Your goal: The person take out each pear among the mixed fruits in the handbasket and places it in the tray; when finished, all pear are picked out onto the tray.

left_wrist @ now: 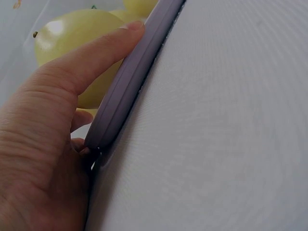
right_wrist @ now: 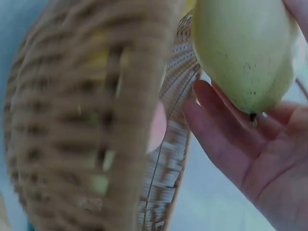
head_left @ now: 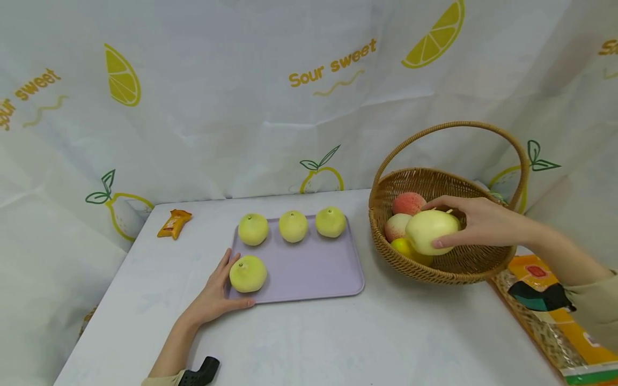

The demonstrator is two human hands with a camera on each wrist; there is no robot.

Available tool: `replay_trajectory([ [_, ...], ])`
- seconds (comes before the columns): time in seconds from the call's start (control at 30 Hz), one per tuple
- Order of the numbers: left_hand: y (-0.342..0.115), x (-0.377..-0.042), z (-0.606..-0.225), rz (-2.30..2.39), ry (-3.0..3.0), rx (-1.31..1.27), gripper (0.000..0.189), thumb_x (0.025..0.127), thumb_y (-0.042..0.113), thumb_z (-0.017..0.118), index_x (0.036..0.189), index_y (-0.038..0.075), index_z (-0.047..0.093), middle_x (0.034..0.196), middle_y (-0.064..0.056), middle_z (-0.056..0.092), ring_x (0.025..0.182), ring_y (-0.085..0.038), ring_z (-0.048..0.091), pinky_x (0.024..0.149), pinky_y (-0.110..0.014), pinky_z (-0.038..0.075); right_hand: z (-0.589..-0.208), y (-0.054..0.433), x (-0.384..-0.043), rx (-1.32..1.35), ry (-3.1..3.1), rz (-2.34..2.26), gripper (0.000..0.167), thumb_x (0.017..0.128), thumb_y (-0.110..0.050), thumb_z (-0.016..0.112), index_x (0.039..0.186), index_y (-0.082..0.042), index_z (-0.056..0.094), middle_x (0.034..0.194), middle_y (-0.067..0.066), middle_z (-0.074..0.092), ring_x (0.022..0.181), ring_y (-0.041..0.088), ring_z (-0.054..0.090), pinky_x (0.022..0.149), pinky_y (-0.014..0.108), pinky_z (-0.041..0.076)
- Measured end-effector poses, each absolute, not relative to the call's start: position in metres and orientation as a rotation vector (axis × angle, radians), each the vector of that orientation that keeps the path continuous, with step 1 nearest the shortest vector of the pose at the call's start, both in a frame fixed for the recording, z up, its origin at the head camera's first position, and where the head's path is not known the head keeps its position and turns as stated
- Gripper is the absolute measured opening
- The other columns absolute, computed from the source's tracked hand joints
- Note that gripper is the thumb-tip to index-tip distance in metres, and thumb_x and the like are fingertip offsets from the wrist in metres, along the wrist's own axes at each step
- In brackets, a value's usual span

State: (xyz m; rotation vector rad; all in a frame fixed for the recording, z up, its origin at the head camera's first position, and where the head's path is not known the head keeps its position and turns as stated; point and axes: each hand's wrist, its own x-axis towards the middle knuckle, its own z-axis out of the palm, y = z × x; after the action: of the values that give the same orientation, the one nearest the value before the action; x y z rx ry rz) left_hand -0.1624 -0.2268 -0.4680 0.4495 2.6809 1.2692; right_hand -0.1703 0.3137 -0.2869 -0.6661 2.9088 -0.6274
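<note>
In my right hand (head_left: 475, 220) is a pale yellow-green pear (head_left: 431, 231), pinched between thumb and fingers over the wicker basket (head_left: 434, 274). Dark specks and a short dark stem show on this pear (right_wrist: 243, 57) in the right wrist view. My left hand (head_left: 217, 294) grips the near left corner of a lilac tray (head_left: 309, 268), thumb (left_wrist: 103, 53) along the front rim and fingers at the left side. Several similar pears lie on the tray: a row along its back edge, including a middle pear (head_left: 293, 226), and one pear (head_left: 248, 274) beside my left hand.
Inside the basket are a red peach (head_left: 407, 203), a paler peach (head_left: 397, 227) and a yellow lemon (head_left: 410, 252); its tall handle (head_left: 451, 124) arches above. An orange-wrapped snack (head_left: 175, 224) lies at the back left. Under my right forearm is an orange-and-clear food bag (head_left: 545, 321).
</note>
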Motion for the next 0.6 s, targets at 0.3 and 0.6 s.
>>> replay_trajectory([
  [0.3, -0.227, -0.163, -0.468, 1.267, 2.685, 0.445, 0.111, 0.072, 0.039, 0.086, 0.157, 0.015, 0.019, 0.163, -0.012, -0.003, 0.145, -0.045, -0.001, 0.106, -0.073, 0.008, -0.285, 0.284, -0.16, -0.622, 2.903, -0.905, 0.067, 0.077, -0.034, 0.084, 0.13, -0.013, 0.05, 0.115, 0.005, 0.061, 0.093, 0.012, 0.059, 0.075, 0.026, 0.053],
  [0.6, -0.227, -0.163, -0.468, 1.275, 2.676, 0.449, 0.111, 0.072, 0.039, 0.086, 0.157, 0.014, 0.019, 0.163, -0.012, -0.003, 0.145, -0.045, -0.001, 0.106, -0.072, 0.008, -0.289, 0.251, -0.159, -0.721, 2.861, -0.994, 0.062, 0.072, -0.037, 0.088, 0.12, -0.02, 0.053, 0.11, -0.004, 0.06, 0.094, 0.015, 0.059, 0.08, 0.031, 0.054],
])
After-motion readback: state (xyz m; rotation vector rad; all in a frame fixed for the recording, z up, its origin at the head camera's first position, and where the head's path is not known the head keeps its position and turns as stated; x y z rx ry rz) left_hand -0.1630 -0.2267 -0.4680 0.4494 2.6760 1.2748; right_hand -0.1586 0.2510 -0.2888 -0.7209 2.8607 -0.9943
